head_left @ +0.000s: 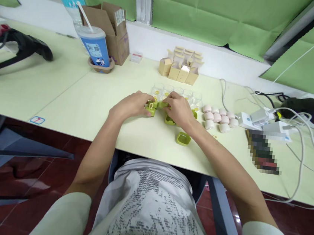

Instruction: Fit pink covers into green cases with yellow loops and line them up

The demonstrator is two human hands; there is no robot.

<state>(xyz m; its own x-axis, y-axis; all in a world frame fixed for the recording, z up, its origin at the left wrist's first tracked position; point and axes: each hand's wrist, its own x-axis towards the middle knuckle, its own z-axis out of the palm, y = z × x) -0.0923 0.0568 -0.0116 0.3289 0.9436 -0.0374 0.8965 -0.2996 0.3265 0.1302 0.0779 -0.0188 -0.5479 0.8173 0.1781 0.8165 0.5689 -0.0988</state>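
My left hand (132,105) is closed on a small green case (150,111) with a pale yellow loop on it, at the middle of the table. Just to its right, the fingers of my right hand (179,109) pinch another small green piece (162,105), which touches or nearly touches the first. Under my right hand sits a hollow green case half (170,120), partly hidden. A further open green case half (183,138) lies nearer the table's front edge. Behind both hands stand several clear plastic containers (178,91) with yellow bits in them.
Pinkish-white rounded cases (216,118) are grouped at the right, near white chargers (276,128) and loose cables. Small open cardboard boxes (180,69) stand by the wall. A blue cup (95,49), a brown carton (120,40) and a water bottle (69,1) stand back left.
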